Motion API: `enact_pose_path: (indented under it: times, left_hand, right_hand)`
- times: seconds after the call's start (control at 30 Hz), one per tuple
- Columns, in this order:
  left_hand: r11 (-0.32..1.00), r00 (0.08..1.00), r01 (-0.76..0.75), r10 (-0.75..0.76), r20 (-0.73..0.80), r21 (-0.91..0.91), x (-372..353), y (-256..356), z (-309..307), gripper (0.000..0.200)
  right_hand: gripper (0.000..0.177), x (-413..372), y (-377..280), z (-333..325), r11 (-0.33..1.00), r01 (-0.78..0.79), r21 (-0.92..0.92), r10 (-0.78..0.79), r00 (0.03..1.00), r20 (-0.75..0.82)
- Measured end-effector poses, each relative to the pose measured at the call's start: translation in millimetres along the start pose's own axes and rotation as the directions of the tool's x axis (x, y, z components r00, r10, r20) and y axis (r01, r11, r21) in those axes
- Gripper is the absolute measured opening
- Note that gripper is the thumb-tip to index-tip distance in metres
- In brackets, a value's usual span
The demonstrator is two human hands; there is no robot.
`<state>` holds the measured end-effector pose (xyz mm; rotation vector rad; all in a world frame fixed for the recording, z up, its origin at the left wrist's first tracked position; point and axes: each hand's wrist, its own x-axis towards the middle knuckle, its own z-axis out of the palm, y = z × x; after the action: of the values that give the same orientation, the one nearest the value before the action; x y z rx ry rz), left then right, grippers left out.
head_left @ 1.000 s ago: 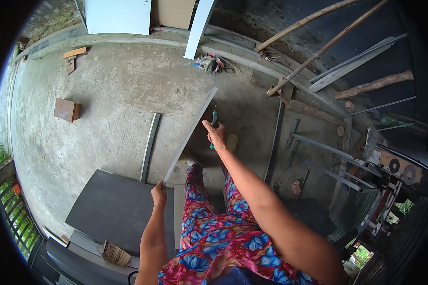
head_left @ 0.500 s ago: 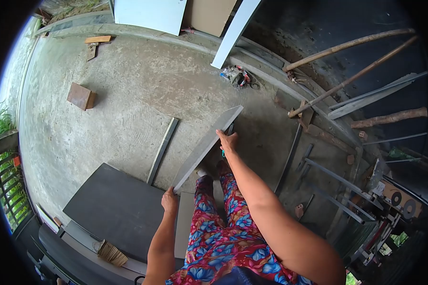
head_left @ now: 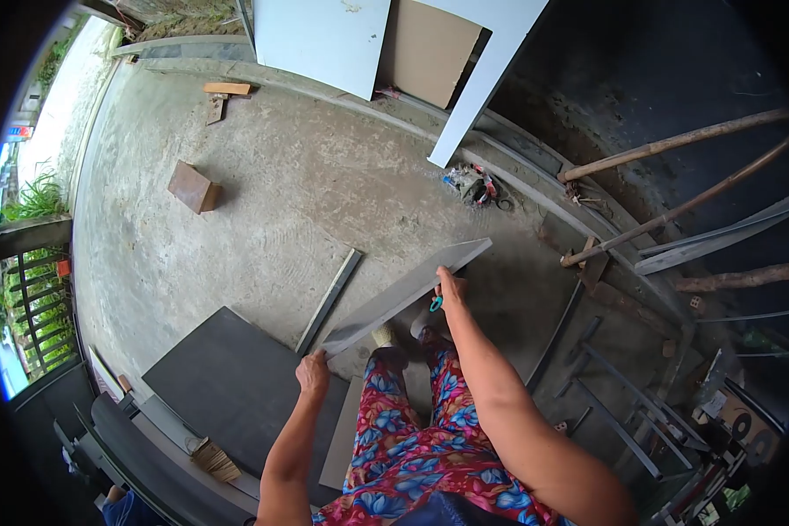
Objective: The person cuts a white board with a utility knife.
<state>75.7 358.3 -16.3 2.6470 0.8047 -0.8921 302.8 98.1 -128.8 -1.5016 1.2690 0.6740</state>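
While clasped in left hand (head_left: 314, 374) and right hand (head_left: 450, 285), grey panel (head_left: 386, 303) near slim bar (head_left: 330, 301) and dark board (head_left: 237, 377).

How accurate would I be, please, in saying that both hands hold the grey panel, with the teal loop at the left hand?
Not quite: in the head view, the teal loop is at the right hand, not the left hand; both hands do hold the grey panel.

Your right hand (head_left: 450, 286) hides most of the tool (head_left: 438, 300); the top edge cuts off your white panel (head_left: 322, 42).
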Motion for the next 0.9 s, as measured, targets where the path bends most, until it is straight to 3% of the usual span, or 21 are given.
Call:
enact_pose_path:
  times: [0.07,0.23,0.37,0.47,0.57,0.67,0.77,0.9]
  left_hand:
    - [0.996,0.998,-0.053,0.055,-0.027,0.076,22.8,9.6,-23.8,0.016]
    - [0.949,0.957,-0.254,0.275,-0.096,0.189,90.7,36.9,-90.8,0.016]
    - [0.897,0.921,-0.357,0.385,-0.066,0.261,146.3,54.0,-127.1,0.014]
    - [0.840,0.873,-0.454,0.486,-0.042,0.297,193.1,60.4,-153.6,0.014]
    - [0.763,0.788,-0.591,0.615,-0.015,0.263,253.7,51.3,-166.8,0.014]
    - [0.665,0.682,-0.709,0.731,-0.011,0.236,305.6,31.5,-182.5,0.014]
    - [0.697,0.712,-0.696,0.702,0.037,0.172,345.9,8.8,-223.9,0.015]
    - [0.708,0.696,-0.691,0.706,-0.129,0.146,404.9,-39.9,-258.3,0.015]
  right_hand:
    - [0.031,-1.2,-16.2,-12.2,0.988,-0.122,0.092,0.122,0.993,0.004]
    - [0.040,-8.3,-36.1,-24.8,0.902,-0.254,0.350,0.279,0.960,-0.022]
    - [0.037,-18.5,-49.0,-21.3,0.840,-0.295,0.456,0.302,0.951,0.058]
    - [0.031,14.0,-25.9,-10.6,0.676,-0.419,0.606,0.393,0.901,0.184]
    - [0.027,11.8,-17.1,11.4,0.655,-0.353,0.668,0.294,0.933,0.206]
    - [0.028,-14.3,-25.3,47.4,0.627,-0.279,0.727,0.318,0.944,0.088]
    - [0.028,-40.1,-35.7,95.1,0.588,-0.241,0.772,0.290,0.954,0.076]
    - [0.027,-76.6,-100.3,177.9,0.633,-0.164,0.757,0.262,0.965,-0.010]
